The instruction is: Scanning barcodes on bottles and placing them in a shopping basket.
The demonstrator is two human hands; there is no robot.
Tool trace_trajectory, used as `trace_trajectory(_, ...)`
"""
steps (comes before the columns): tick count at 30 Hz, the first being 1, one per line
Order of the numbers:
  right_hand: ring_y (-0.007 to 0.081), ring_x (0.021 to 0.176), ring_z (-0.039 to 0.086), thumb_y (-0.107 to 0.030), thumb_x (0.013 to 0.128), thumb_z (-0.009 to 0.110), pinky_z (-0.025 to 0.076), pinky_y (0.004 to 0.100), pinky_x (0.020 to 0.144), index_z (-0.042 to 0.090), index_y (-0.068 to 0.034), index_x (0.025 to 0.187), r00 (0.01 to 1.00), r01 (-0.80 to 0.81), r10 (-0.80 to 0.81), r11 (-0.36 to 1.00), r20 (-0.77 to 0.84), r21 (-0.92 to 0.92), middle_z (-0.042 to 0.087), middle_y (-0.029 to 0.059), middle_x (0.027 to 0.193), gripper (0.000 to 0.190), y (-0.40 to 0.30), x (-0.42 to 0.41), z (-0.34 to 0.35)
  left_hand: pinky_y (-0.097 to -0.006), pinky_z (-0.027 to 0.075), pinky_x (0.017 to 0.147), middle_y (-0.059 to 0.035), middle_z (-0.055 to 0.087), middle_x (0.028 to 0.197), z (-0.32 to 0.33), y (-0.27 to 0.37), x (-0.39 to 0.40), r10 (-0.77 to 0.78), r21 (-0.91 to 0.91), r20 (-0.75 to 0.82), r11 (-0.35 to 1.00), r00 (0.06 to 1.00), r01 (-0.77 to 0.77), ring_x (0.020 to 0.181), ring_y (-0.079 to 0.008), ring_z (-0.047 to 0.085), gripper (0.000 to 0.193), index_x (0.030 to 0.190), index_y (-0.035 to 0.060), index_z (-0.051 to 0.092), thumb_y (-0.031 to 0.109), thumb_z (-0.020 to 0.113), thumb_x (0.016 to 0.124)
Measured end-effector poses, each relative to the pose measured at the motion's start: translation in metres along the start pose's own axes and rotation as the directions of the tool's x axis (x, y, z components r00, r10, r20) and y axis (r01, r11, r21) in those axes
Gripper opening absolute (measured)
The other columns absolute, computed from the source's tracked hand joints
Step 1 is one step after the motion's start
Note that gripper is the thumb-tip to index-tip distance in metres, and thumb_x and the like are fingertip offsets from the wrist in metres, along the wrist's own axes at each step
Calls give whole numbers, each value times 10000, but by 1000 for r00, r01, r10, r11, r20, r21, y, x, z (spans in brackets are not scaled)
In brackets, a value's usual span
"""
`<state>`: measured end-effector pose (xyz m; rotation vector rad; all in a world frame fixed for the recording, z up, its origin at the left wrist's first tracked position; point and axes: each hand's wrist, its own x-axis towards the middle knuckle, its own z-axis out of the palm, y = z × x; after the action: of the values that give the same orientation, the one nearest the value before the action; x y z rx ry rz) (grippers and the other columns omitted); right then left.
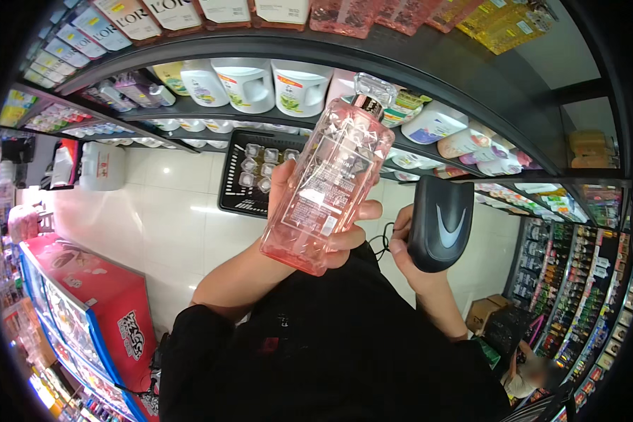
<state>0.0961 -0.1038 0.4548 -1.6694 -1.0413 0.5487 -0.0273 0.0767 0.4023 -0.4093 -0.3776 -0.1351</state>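
A pink see-through bottle (pixel 329 184) with a clear faceted cap tilts to the right in front of me. My left hand (pixel 353 232) is wrapped around its lower half, the thumb on the left side and the fingers on the right. White writing and a small printed code cover the side facing me. To the right, my right hand (pixel 403 237) grips a black handheld barcode scanner (pixel 442 224) whose broad head hides most of the fingers. Behind the bottle on the floor is a black plastic basket (pixel 229 176) holding several clear-capped bottles (pixel 253 153).
Dark shelves (pixel 190 53) full of boxes and bottles cross the front. White jugs (pixel 245 87) stand on the middle shelf. A red freezer cabinet (pixel 111 295) is at left, a white canister (pixel 102 166) above it. At lower right are a person (pixel 525 372) and a cardboard box (pixel 485 311).
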Motion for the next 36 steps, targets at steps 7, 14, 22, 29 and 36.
trace_trajectory(7, 163, 904, 621, -53, 814, 764, 498, 320, 816, 618, 19, 1265, 986, -100, 100, 995, 132, -8, 650, 88, 1117, 479, -1, -12, -33, -511, 567, 751, -170, 444, 1181, -5, -3, 1, 57, 75, 66, 995, 996, -62, 1012, -353, 580, 946, 1508, 52, 336, 686, 606, 860)
trace_trajectory(14, 329, 864, 726, -140, 646, 820, 550, 361, 778, 629, 50, 1182, 927, 18, -15, 1000, 374, -5, 704, 174, 966, 600, -18, 4, -55, -541, 533, 894, -233, 565, 1144, -9, 8, 7, 263, 478, -35, 852, 964, -215, 1099, -384, 594, 918, 1405, 15, 479, 640, 696, 769)
trace_trajectory(22, 347, 811, 724, -90, 642, 805, 566, 366, 728, 656, 15, 1115, 967, 69, -50, 996, 248, -65, 704, 162, 951, 508, 2, -6, -89, -483, 584, 799, -231, 529, 1161, -21, 0, 31, 307, 598, -183, 789, 934, -142, 969, -368, 636, 936, 1435, 4, 426, 597, 712, 769)
trace_trajectory(29, 385, 837, 709, -118, 656, 804, 569, 383, 742, 650, 8, 1094, 964, -30, 24, 999, 266, 19, 702, 175, 929, 481, 35, -24, -117, -467, 582, 722, -203, 518, 1147, -27, -24, 49, 424, 693, -263, 708, 867, -136, 913, -334, 609, 980, 1461, 63, 390, 664, 702, 754)
trace_trajectory(36, 174, 899, 707, -86, 823, 820, 548, 307, 817, 642, 23, 1202, 997, 38, -43, 996, 62, 76, 748, 106, 1011, 433, 54, -26, -132, -449, 534, 991, -145, 525, 1411, -40, -48, 63, 511, 919, -250, 393, 823, 35, 1213, -281, 600, 901, 1515, 45, 345, 508, 763, 865)
